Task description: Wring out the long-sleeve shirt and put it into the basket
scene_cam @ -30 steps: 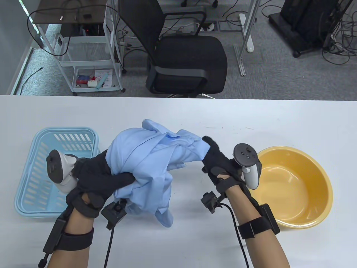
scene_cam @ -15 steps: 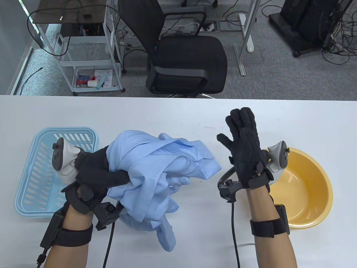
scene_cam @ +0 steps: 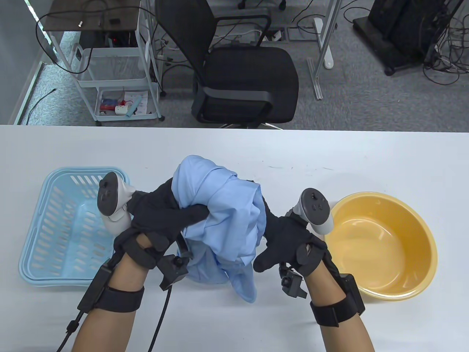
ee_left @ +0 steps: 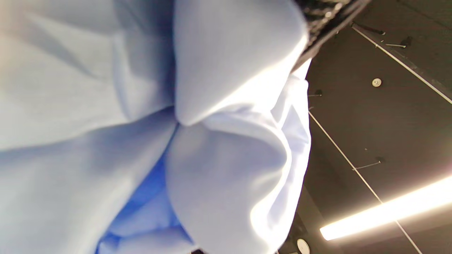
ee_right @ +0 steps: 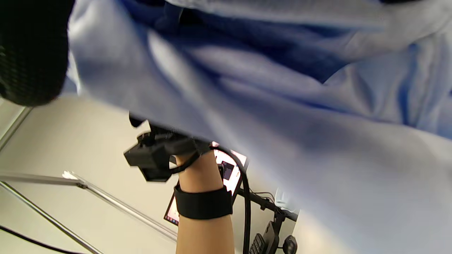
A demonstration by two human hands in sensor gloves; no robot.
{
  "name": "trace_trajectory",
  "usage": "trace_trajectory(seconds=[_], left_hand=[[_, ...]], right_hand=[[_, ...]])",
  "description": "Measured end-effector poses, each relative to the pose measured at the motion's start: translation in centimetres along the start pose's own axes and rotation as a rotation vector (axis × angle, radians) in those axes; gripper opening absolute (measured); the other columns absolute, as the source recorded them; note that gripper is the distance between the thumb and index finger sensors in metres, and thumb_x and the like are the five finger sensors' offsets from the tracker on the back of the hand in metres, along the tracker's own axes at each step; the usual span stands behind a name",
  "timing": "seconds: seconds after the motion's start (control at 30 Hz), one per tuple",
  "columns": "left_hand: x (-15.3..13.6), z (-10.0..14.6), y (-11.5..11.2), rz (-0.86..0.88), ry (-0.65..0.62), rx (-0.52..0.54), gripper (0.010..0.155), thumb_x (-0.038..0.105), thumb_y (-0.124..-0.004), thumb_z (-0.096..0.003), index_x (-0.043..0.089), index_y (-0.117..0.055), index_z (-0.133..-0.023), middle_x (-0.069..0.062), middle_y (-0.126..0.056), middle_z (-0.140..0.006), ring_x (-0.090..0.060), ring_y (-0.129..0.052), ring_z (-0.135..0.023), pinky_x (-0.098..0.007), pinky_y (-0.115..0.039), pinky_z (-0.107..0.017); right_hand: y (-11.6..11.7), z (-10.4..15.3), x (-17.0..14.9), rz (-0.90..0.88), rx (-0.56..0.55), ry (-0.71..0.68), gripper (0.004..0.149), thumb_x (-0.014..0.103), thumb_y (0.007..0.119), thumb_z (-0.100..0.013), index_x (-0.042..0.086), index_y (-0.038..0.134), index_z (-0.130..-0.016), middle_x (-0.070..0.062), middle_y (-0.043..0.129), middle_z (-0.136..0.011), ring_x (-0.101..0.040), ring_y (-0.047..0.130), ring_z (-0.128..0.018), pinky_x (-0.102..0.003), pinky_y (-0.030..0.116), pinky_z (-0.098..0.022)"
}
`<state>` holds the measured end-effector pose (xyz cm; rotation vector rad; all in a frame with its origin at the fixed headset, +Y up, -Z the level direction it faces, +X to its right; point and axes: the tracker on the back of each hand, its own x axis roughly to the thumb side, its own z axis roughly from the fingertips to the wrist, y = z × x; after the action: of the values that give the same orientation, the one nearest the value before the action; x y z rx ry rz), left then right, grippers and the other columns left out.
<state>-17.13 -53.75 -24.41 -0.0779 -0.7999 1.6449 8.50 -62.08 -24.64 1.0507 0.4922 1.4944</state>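
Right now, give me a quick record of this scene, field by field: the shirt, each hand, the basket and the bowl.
shirt: light blue shirt, bunched, held above the table between both hands, a fold hanging down toward the table
left hand: left hand grips the bunch, thumb over the cloth
right hand: right hand is against the shirt's right side, fingers hidden behind the cloth, thumb free
basket: light blue basket on the table's left, nothing visible in it
bowl: yellow bowl on the right, nothing visible in it
task state: shirt not yet in basket
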Motion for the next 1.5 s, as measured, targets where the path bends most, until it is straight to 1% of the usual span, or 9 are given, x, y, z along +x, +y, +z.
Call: trace_trajectory(seconds=[0.17,0.47,0.63,0.67,0.9,1.07,1.27,1.43,1.5], left_hand=[[-1.7,0.1,-0.8,0.067,-0.047,0.018,0.049,0.036,-0.094,-0.0460,0.038,-0.077,-0.091,0.020,-0.086,-0.092,-0.020,-0.090,-0.093,-0.057,-0.057,-0.086],[-0.7,1.1,-0.3,0.034,-0.092,-0.034,0.048,0.037,-0.096,-0.0404,0.035,-0.083,-0.087,0.017,-0.091,-0.088,-0.023,-0.093,-0.091,-0.061,-0.058,-0.083],[-0.1,2.1,0.5,0.018,-0.084,-0.085,0.052,0.036,-0.096,-0.0378,0.031,-0.083,-0.088,0.012,-0.092,-0.089,-0.027,-0.093,-0.092,-0.069,-0.056,-0.080],[-0.2,2.5,0.6,0.026,-0.074,-0.109,0.060,0.035,-0.096,-0.0378,0.012,-0.084,-0.092,0.011,-0.092,-0.089,-0.027,-0.092,-0.094,-0.071,-0.054,-0.080],[-1.4,5.1,0.7,-0.021,-0.093,-0.174,0.049,0.032,-0.099,-0.0356,0.034,-0.086,-0.083,0.014,-0.094,-0.087,-0.023,-0.086,-0.103,-0.073,-0.048,-0.081],[-2.8,7.1,0.7,-0.061,-0.111,-0.109,0.046,0.027,-0.100,-0.0329,0.037,-0.090,-0.076,0.018,-0.097,-0.082,-0.020,-0.087,-0.103,-0.074,-0.050,-0.079],[-5.4,8.9,1.3,-0.077,-0.085,-0.017,0.042,0.021,-0.100,-0.0303,0.042,-0.095,-0.067,0.022,-0.099,-0.078,-0.019,-0.086,-0.102,-0.073,-0.050,-0.079],[-8.5,9.9,1.1,-0.147,-0.032,0.078,0.049,0.005,-0.099,-0.0323,0.044,-0.096,-0.061,0.026,-0.098,-0.080,-0.020,-0.084,-0.103,-0.072,-0.048,-0.079],[-9.5,10.3,0.4,-0.169,-0.019,0.093,0.040,0.015,-0.098,-0.0332,0.043,-0.096,-0.062,0.025,-0.097,-0.081,-0.022,-0.081,-0.104,-0.073,-0.046,-0.079]], right_hand=[[2.0,-1.4,0.4,0.312,-0.290,0.062,0.146,0.064,0.107,-0.032,0.034,-0.021,-0.097,-0.025,-0.003,-0.115,-0.056,0.041,-0.108,-0.079,0.064,-0.065],[2.8,-2.9,0.3,0.404,-0.646,0.061,0.118,0.025,0.111,-0.036,0.018,0.019,-0.109,-0.019,0.067,-0.100,-0.029,0.099,-0.060,-0.033,0.101,-0.038],[2.1,-2.3,1.0,0.514,-0.742,0.086,0.086,0.024,0.105,-0.045,0.008,0.046,-0.106,-0.016,0.078,-0.090,-0.031,0.099,-0.057,-0.032,0.101,-0.035],[1.8,-1.9,1.3,0.549,-0.778,0.085,0.081,0.024,0.103,-0.046,0.008,0.049,-0.105,-0.016,0.078,-0.090,-0.031,0.099,-0.057,-0.032,0.101,-0.035],[0.4,0.9,3.0,0.704,-0.931,0.060,0.073,0.040,0.096,-0.054,0.009,0.053,-0.104,-0.021,0.079,-0.091,-0.041,0.097,-0.068,-0.048,0.096,-0.045],[0.9,2.3,3.6,0.947,-0.898,0.026,0.065,0.045,0.091,-0.052,0.003,0.066,-0.093,-0.018,0.092,-0.077,-0.036,0.105,-0.056,-0.043,0.100,-0.037],[0.8,4.0,3.3,0.799,-0.907,-0.051,0.057,0.024,0.096,-0.048,0.006,0.068,-0.094,-0.017,0.092,-0.080,-0.035,0.106,-0.056,-0.040,0.103,-0.037],[1.2,4.8,2.1,0.326,-0.976,-0.075,0.058,0.016,0.095,-0.048,0.006,0.064,-0.097,-0.018,0.085,-0.088,-0.041,0.100,-0.067,-0.047,0.098,-0.046],[1.4,4.8,1.5,0.199,-0.993,-0.081,0.059,0.015,0.094,-0.048,0.007,0.064,-0.098,-0.018,0.084,-0.089,-0.041,0.098,-0.070,-0.048,0.097,-0.048]])
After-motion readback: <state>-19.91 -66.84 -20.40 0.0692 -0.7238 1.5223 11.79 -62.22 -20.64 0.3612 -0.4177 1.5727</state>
